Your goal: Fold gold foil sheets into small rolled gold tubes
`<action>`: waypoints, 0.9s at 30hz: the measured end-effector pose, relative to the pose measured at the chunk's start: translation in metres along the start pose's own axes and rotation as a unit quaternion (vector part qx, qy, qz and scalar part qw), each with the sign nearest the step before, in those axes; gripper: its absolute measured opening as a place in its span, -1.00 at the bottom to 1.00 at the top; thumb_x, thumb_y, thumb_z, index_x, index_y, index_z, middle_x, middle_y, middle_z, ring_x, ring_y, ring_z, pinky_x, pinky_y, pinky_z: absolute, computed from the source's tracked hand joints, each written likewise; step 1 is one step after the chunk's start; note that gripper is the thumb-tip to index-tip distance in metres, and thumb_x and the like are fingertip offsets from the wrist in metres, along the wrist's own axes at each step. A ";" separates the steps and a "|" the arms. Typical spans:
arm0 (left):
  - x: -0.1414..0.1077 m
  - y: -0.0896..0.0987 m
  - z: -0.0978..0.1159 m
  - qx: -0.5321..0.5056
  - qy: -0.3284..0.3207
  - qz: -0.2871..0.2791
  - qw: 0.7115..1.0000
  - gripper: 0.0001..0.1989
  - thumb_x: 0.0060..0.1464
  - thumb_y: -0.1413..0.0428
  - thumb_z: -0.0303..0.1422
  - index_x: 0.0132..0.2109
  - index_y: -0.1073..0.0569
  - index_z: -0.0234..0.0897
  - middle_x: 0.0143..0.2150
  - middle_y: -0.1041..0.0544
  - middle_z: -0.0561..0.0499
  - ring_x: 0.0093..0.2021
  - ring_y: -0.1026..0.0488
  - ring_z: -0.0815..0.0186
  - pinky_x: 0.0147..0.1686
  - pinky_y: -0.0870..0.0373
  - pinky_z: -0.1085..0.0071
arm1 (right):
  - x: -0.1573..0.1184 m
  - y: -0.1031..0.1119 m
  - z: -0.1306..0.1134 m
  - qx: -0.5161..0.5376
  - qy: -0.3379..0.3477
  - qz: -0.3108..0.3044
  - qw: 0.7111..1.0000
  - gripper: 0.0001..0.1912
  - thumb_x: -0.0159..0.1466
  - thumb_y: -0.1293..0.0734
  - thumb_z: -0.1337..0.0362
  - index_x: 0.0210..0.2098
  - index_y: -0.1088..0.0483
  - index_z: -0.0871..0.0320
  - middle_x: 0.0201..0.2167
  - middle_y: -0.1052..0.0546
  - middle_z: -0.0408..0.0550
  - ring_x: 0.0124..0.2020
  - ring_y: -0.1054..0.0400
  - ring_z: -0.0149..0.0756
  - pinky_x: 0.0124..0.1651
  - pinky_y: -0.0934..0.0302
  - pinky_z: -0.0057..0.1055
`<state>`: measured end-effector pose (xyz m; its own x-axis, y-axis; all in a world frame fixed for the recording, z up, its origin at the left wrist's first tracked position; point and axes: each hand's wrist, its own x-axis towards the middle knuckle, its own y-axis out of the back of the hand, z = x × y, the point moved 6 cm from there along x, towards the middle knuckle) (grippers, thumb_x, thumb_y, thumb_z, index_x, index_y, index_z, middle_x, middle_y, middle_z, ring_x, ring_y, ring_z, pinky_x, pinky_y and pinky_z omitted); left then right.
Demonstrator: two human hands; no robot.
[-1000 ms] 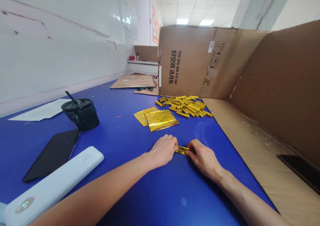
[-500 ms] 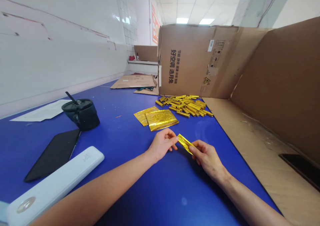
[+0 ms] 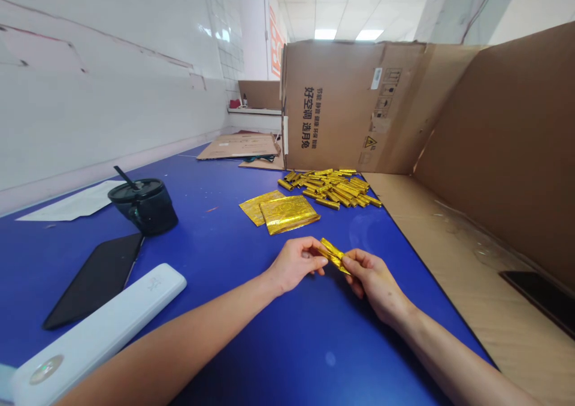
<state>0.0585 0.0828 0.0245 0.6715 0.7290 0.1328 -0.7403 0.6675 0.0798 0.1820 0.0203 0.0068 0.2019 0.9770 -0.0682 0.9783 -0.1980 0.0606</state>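
Observation:
Above the blue table (image 3: 278, 346), a narrow strip of folded gold foil paper (image 3: 333, 251) is held between both hands. My left hand (image 3: 302, 261) pinches its left end with thumb and fingers. At the other end, my right hand (image 3: 369, 274) grips it between thumb and forefinger. Just beyond the hands lies a small stack of flat gold foil sheets (image 3: 291, 213), with another foil sheet (image 3: 252, 207) partly under it. Farther back is a pile of rolled gold foil tubes (image 3: 339, 189), heaped near the cardboard.
A large cardboard box (image 3: 345, 106) walls off the back and right. On the left stand a dark lidded mug (image 3: 146, 208) with a straw, a black phone-like slab (image 3: 94, 280), a long white device (image 3: 112, 322) and white paper (image 3: 72, 201). A dark flat object (image 3: 539, 298) rests at right.
My left hand has moved slightly right and now closes farther over the foil strip's left end. The strip looks narrower in the middle. The sheets and pile are unchanged.

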 end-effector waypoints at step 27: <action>-0.005 -0.008 0.011 0.045 -0.048 0.017 0.998 -0.89 -0.13 -0.09 -0.39 -0.45 -0.39 -0.38 -0.45 -0.30 0.08 -0.65 -0.29 0.53 -0.67 -0.17 0.58 | 0.000 -0.007 -0.002 0.049 -0.002 -0.022 0.999 -0.70 0.03 -0.29 0.06 -0.53 -0.22 0.18 -0.75 -0.26 -0.31 -0.81 0.03 -0.60 -0.75 0.21 -0.58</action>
<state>0.0609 0.0720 0.0341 0.6434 0.7298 0.2311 -0.7651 0.6234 0.1612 0.1753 0.0216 0.0082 0.1588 0.9846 -0.0730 0.9859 -0.1621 -0.0411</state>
